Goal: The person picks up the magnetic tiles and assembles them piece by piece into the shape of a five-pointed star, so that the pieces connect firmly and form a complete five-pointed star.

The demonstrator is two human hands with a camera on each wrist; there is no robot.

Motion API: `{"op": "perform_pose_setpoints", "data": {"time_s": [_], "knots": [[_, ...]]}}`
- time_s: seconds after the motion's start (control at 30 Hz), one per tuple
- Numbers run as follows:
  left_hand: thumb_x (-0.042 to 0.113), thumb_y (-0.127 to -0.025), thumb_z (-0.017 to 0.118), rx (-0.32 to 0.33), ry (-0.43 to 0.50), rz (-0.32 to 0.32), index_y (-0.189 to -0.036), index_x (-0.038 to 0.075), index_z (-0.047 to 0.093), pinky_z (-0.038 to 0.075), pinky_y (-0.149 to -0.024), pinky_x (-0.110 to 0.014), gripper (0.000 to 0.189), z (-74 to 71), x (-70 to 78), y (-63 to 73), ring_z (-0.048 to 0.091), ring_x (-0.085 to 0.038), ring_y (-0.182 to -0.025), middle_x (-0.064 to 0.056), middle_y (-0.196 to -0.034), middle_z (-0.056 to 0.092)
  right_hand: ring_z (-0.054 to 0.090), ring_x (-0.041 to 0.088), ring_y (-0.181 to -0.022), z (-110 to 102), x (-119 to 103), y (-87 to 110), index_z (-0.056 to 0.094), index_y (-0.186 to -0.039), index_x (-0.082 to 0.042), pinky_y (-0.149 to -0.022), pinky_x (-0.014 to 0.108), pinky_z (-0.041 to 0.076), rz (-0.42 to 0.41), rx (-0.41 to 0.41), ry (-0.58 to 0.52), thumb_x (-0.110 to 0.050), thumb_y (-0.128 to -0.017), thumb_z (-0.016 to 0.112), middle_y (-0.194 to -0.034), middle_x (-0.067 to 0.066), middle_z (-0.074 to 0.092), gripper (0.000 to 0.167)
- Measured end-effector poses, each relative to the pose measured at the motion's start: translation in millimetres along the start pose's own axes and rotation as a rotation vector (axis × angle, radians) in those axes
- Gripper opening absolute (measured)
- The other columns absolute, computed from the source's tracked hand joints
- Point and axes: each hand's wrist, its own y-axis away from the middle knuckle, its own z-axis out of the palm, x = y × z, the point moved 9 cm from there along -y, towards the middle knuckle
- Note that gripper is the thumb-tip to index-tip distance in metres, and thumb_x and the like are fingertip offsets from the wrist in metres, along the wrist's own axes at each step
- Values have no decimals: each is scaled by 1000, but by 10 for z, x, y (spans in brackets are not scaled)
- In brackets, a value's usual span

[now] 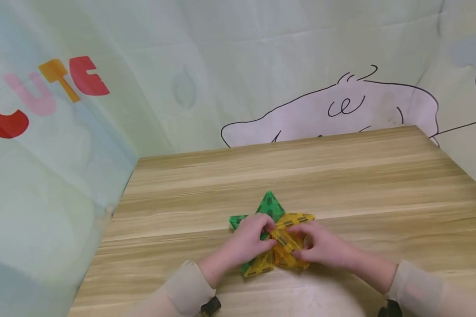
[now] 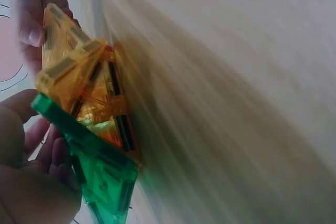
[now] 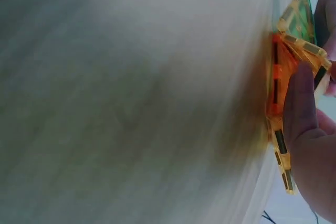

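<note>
A star-shaped build of translucent magnetic tiles, green tiles (image 1: 269, 208) at the back and left and yellow tiles (image 1: 297, 219) on the right and front, rests on the wooden table. My left hand (image 1: 251, 237) grips the raised inner tips from the left, thumb and index finger at the middle; close by, a green triangle tile (image 2: 102, 174) leans against the yellow ones. From the right, my right hand (image 1: 326, 247) pinches a tilted yellow triangle tile (image 1: 285, 241), its thumb lying along the side in the right wrist view. An orange tile (image 3: 281, 72) shows low underneath.
The wood-grain table (image 1: 182, 185) extends around the build, its far edge meeting a printed cloth backdrop (image 1: 206, 70). Another stretch of cloth with coloured letters (image 1: 59, 77) hangs along the left edge.
</note>
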Motion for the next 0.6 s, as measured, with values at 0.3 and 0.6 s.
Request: {"op": "perform_pose_setpoints", "data": {"time_s": [0.3,0.6], "knots": [[23,-82,73,73,-48,3,-102,14,63,34,-92,-41,25,-99,-62,27,47,-20,-105,3,-105,55,58,13,-72,17,89,38,54,-119,-1,-60,26,51,47,34,-70,-24,-81,72,-102,8,51,49],[26,-82,73,123,-54,-35,-106,13,63,28,-96,-49,29,-227,-296,34,46,-26,-112,-3,-112,58,59,19,-83,-91,198,33,55,-117,-1,-65,29,51,102,77,-96,-23,-83,69,-102,9,60,43]]}}
